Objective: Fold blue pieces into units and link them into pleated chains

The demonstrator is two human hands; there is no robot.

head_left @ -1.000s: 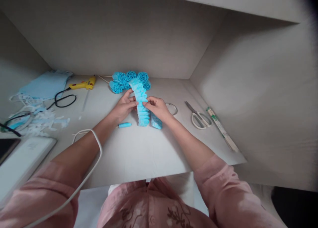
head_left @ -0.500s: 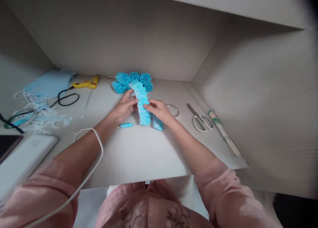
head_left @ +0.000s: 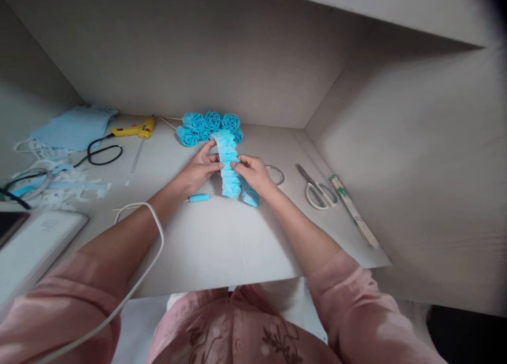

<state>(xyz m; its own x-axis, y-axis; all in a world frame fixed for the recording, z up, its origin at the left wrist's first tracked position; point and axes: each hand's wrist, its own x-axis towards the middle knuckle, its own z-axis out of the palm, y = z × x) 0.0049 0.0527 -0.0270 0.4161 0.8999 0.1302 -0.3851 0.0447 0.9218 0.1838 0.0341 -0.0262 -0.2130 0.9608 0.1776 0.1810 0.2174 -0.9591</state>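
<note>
Between my hands is a light-blue pleated strip, folded in zigzags and held upright above the table. My left hand pinches its left edge, thumb in front and fingers partly behind. On the right edge, the thumb and fingers of my right hand are closed on the strip. A loose tail of blue material hangs below my right hand. Just beyond the strip lie several blue rosette flowers on thin sticks. A stick with a blue wrapped end lies under my left wrist.
White-handled scissors, a tape ring and a packet of sticks lie to the right. A yellow glue gun, blue face masks and white scraps are at left. A white cable crosses my left forearm.
Both hands still hold the pleated strip, whose upper part has straightened slightly to the right. The whole view has shifted a little.
</note>
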